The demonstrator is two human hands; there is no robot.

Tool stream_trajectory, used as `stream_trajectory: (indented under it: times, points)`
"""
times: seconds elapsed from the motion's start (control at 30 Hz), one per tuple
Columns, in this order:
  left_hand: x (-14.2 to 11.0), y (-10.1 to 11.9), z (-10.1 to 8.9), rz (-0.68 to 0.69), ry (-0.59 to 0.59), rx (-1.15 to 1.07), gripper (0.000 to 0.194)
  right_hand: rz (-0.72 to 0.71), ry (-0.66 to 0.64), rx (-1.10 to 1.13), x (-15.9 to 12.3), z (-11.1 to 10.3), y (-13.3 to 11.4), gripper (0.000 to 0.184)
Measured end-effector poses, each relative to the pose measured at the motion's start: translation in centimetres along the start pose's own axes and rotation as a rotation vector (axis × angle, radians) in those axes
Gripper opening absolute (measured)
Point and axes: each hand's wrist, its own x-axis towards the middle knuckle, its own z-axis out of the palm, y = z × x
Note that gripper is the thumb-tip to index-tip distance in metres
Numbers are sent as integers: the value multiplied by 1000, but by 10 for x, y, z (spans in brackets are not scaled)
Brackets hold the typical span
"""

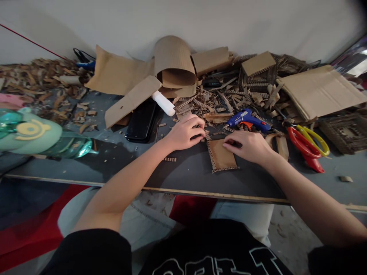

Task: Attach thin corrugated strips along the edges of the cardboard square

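Note:
A small rectangular cardboard panel (222, 152) lies flat on the dark table in front of me. Corrugated strips run along its left and bottom edges. My left hand (187, 132) is at the panel's top left corner, its fingers curled and pinched on a short corrugated cardboard strip (207, 135). At the panel's upper right edge, my right hand (249, 146) is closed with thumb and fingers on the cardboard; its far fingertips are partly hidden. Just beyond the right hand lies a blue glue gun (249, 119).
Red-and-yellow-handled scissors (308, 143) lie right. A black phone (141, 121), a white tube (164, 103) and a green bottle (43, 133) are left. Cardboard scraps (218, 101), a curled cardboard sheet (173, 57) and a flat cardboard piece (322, 91) fill the back.

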Motion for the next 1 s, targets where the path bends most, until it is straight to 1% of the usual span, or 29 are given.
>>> stream_trajectory:
  times: [0.13,0.23,0.37,0.43,0.5,0.6,0.7,0.73,0.87,1.0]
  points:
    - [-3,-5,2,-5,-45,42,11,9,-18,3,1,-1,0,16]
    - [-4,-6,3,-28,-83,29,11,10,-31,5,1,0,0,16]
    - [-5,-6,1,-28,-98,26,12,9,-38,22,1,-1,1,16]
    - [-4,-5,-1,-21,-78,58,14,5,-39,26,1,-1,1,16]
    - [-3,-4,-1,-11,-27,98,15,3,-37,27,1,-1,0,16]
    - [-2,-3,0,-16,32,133,11,-8,-26,25,1,-1,1,16]
    - [-3,-2,4,-30,-11,138,30,-21,-21,18,0,0,0,15]
    - [-3,-2,6,-36,-35,135,32,-23,-22,17,0,0,0,15]
    - [-4,-3,8,-80,-86,97,19,-16,-28,15,0,-2,-1,16]
    - [-4,-5,6,-141,-61,83,15,-13,-42,8,1,-3,-1,16]
